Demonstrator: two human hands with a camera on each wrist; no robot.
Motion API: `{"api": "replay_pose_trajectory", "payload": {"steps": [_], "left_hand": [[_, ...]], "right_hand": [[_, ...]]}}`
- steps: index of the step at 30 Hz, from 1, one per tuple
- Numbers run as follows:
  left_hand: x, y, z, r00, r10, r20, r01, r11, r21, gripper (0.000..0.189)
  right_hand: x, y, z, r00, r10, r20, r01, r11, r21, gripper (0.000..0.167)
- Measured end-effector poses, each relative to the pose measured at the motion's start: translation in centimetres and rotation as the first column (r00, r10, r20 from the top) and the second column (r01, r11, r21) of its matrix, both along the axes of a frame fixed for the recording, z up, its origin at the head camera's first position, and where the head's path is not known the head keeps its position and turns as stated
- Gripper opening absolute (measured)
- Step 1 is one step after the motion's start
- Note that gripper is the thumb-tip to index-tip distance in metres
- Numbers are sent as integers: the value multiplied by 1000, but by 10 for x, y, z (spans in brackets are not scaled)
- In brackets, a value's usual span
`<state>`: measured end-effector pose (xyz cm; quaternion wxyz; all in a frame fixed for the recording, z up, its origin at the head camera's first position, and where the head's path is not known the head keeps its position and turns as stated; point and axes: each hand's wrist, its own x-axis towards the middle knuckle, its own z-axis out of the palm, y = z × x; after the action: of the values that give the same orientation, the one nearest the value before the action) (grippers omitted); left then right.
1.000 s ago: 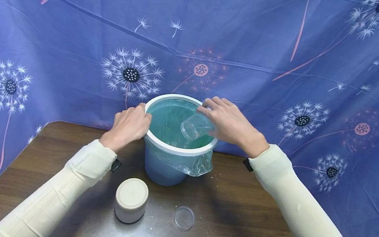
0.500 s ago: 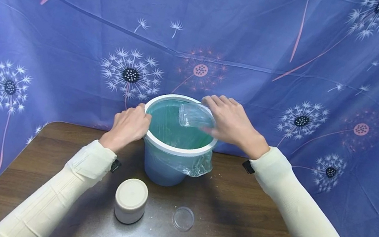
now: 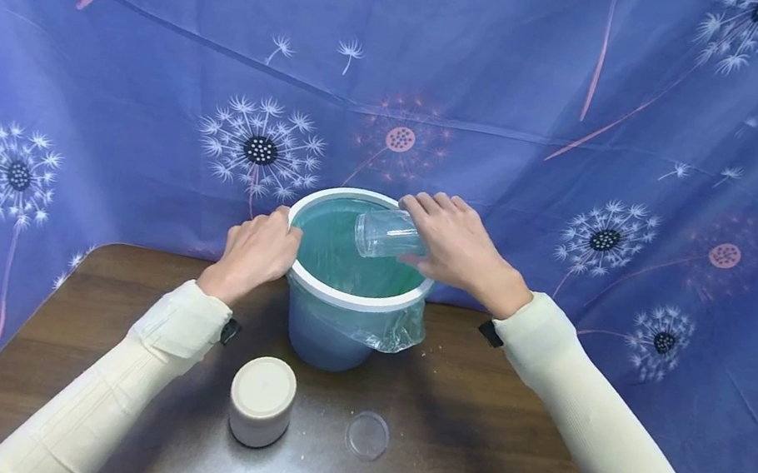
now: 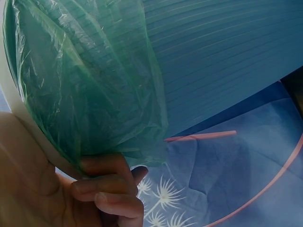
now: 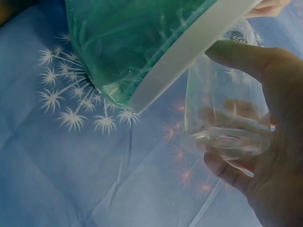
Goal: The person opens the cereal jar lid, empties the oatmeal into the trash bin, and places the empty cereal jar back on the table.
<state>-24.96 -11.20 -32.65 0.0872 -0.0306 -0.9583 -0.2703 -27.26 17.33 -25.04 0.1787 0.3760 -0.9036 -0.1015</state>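
A blue bin (image 3: 326, 341) with a white rim (image 3: 341, 297) stands on the table, lined with a translucent green bag (image 4: 90, 80). My left hand (image 3: 257, 253) grips the rim at its left side; the left wrist view shows curled fingers (image 4: 111, 189) against the overhanging liner. Over the bin's right side my right hand (image 3: 457, 246) holds a clear cup (image 3: 385, 233), tipped almost onto its side with one end over the opening. In the right wrist view the see-through cup (image 5: 225, 104) sits between thumb and fingers, and nothing shows inside it.
A beige lidded jar (image 3: 261, 402) stands in front of the bin. Beside it a clear round lid (image 3: 367, 436) lies flat on the brown wooden table (image 3: 505, 428), with small white crumbs scattered around. A blue dandelion-print cloth (image 3: 173, 65) hangs behind.
The cup has swung from a downward slant to nearly level, its end shifting left and up over the bin. My left hand keeps its place on the rim.
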Motion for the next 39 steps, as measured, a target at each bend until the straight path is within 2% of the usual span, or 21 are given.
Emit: {"api": "replay_pose_trajectory", "payload": {"steps": [16, 31, 39], "left_hand": [[2, 0, 0, 1000, 0, 4, 0, 1000, 4, 47], [1, 0, -2, 1000, 3, -2, -3, 1000, 9, 46], [1, 0, -2, 1000, 1, -7, -1, 1000, 11, 46]], "right_hand": [[2, 5, -9, 999, -12, 33, 14, 998, -55, 70], [4, 8, -15, 997, -41, 69, 45, 997, -55, 83], [5, 10, -17, 997, -28, 71, 34, 996, -78, 79]]}}
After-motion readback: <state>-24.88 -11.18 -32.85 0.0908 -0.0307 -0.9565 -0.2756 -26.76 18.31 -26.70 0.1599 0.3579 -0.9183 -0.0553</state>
